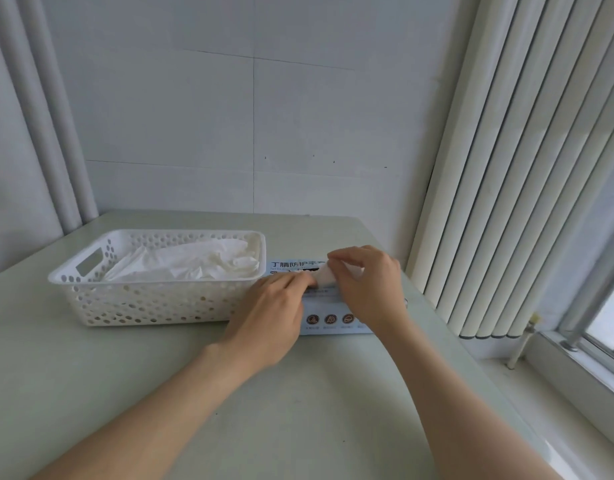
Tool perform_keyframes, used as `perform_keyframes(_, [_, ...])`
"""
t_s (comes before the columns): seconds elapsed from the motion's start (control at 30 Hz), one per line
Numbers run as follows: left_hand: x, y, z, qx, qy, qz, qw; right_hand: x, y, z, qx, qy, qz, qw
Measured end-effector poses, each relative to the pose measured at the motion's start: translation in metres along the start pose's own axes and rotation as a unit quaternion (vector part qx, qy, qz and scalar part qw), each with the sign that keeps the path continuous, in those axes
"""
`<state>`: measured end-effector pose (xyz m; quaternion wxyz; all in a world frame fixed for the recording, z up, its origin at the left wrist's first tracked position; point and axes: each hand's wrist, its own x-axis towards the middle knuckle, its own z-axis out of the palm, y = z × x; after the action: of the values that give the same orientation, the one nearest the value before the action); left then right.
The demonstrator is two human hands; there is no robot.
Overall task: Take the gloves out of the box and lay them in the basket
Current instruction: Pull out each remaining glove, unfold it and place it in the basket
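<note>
Head view: your box (328, 306) is pale blue and lies flat on the worktop (125, 375), right of centre, its left end just beside the basket (142, 303), maybe touching. Print on the far edge of the lid reads "丁腈防护手"; your right hand (367, 282) covers what follows. Small Latin line under it starts "NITRI", the rest too blurred. Three round brown icons (329, 319) sit along the near edge with tiny captions, unreadable. No brand I can make out.

Right-hand fingers (350, 261) are curled and pinch a white glove (324, 277) standing up out of the slot in the box top. Your left hand (271, 313) lies over the box's left end, its fingers reaching to the glove's edge; can't tell whether they pinch it or only press beside it. Both hands hide most of the slot and the middle of the lid.

Basket: white perforated plastic, slot handle on its left end, left of the box. A pile of gloves (194, 261), white and crumpled, lies inside, reaching up to the rim.

Around: white panelled wall (229, 116) at the far side, pale vertical pipes (39, 116) in the far-left corner, cream vertical blinds (506, 168) on the right, a window (606, 323) and its sill at the near right.
</note>
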<state>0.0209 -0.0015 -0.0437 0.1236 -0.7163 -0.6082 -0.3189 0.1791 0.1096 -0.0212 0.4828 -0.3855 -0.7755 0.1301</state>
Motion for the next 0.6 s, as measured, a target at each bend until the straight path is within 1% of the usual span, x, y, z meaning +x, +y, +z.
perform_keyframes(0.1, [0.001, 0.000, 0.001, 0.002, -0.006, 0.000, 1.000, 0.000, -0.006, -0.003, 0.035, 0.025, 0.035, 0.998])
perform_keyframes(0.2, [0.003, -0.002, 0.001, -0.008, -0.012, 0.005, 1.000, 0.000, -0.013, -0.004, 0.085, 0.070, 0.077, 0.991])
perform_keyframes(0.27, [0.003, -0.003, 0.001, -0.005, -0.018, 0.015, 1.000, 0.001, -0.015, -0.004, 0.116, 0.101, 0.088, 0.984])
perform_keyframes(0.33, [0.002, -0.003, 0.002, 0.007, -0.021, 0.023, 0.999, 0.001, -0.017, -0.005, 0.144, 0.108, 0.080, 0.980])
perform_keyframes(0.47, [0.001, -0.003, 0.002, 0.004, -0.016, 0.039, 0.999, -0.002, -0.021, -0.003, 0.190, 0.092, 0.046, 0.976])
perform_keyframes(0.6, [-0.001, -0.003, 0.003, -0.030, 0.022, 0.040, 0.998, -0.004, -0.020, -0.001, 0.203, 0.147, 0.031, 0.967])
